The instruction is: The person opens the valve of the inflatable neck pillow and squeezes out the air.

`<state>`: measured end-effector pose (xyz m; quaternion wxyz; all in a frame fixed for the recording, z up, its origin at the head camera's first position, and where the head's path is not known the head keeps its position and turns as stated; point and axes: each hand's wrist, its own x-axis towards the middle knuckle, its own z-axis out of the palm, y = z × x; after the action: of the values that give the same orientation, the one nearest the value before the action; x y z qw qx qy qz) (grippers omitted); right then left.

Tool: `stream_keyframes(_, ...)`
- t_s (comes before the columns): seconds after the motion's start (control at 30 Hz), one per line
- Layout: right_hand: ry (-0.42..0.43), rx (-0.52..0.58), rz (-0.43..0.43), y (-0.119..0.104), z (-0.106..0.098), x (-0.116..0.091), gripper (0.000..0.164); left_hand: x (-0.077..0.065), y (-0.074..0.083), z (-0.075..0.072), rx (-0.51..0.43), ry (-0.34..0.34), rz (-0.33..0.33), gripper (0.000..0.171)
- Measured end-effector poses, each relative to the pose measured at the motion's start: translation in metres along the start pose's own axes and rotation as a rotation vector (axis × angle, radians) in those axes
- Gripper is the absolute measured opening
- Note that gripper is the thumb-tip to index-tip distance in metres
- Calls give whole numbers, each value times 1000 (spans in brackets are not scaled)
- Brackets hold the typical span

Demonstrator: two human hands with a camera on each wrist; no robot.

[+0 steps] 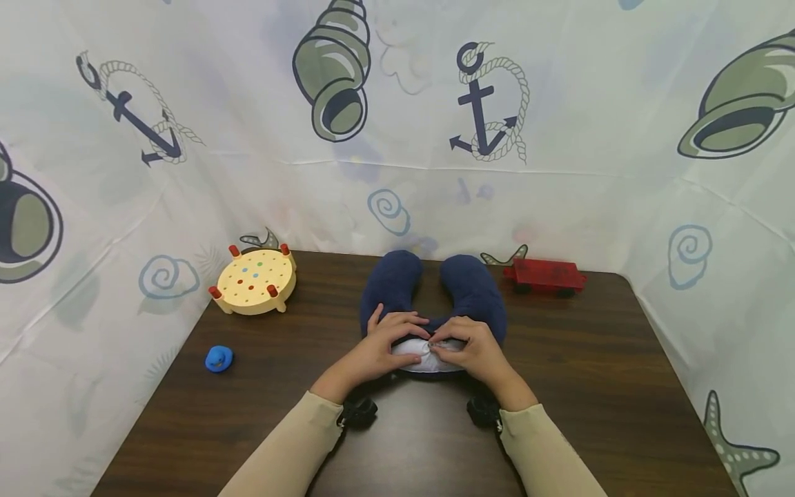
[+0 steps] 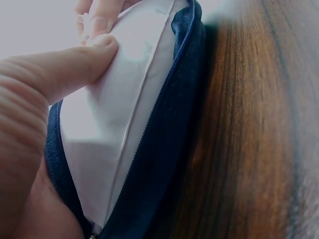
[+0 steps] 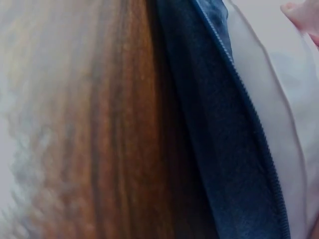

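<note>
A navy U-shaped neck pillow (image 1: 475, 293) lies on the table, its curved side toward me and its zipper (image 2: 149, 117) open. White inner lining (image 2: 112, 129) shows through the long slit. My left hand (image 1: 379, 348) is at the left of the opening, curled thumb and fingers pinching the lining; its thumb (image 2: 82, 62) presses on the white fabric. From the right, my right hand (image 1: 475, 348) pinches the lining near the middle, fingertips close to the left ones. A small detail between the fingertips is too small to make out. The right wrist view mostly misses its hand.
At the back left lies a round cream pegged toy (image 1: 256, 279) with red tips. A blue rubber duck (image 1: 219, 359) sits at the left edge. A red toy wagon (image 1: 545, 275) stands back right. Patterned cloth (image 1: 428, 207) surrounds the brown table (image 1: 590, 400).
</note>
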<state>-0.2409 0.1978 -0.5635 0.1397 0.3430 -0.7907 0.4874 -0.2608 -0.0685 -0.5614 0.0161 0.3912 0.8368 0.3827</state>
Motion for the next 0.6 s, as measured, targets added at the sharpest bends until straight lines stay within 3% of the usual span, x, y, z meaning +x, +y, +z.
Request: stream_keyframes(0.6,43,3,18,-3,5,0,26,0,3,1,-6,-3,0,38)
